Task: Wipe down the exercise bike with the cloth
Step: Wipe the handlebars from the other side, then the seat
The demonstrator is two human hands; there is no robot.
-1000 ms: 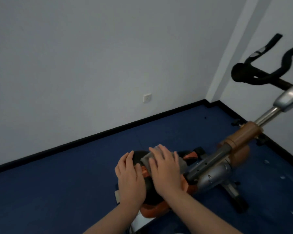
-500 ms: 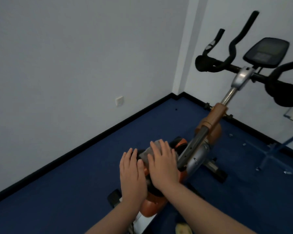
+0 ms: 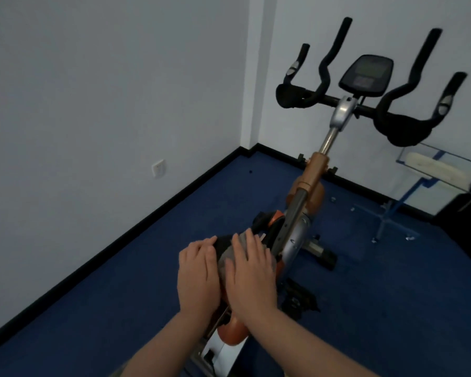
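Observation:
An orange, silver and black exercise bike (image 3: 314, 175) stands on the blue floor, its black handlebars (image 3: 400, 129) and console (image 3: 366, 74) up at the right. A grey cloth (image 3: 227, 255) lies on the black saddle (image 3: 222, 242) low in the middle. My right hand (image 3: 252, 278) lies flat on the cloth with straight fingers. Beside it, my left hand (image 3: 197, 276) rests flat on the saddle's left side. Most of the saddle is hidden under both hands.
White walls meet in a corner behind the bike, with a black skirting and a wall socket (image 3: 158, 167) at the left. A clear acrylic stand (image 3: 441, 170) on blue legs sits at the right. A black pedal (image 3: 299, 300) sticks out right of my forearm.
The view has swung up and right, bringing the whole handlebar and console into sight. Both hands stay flat on the saddle and cloth, hardly shifted.

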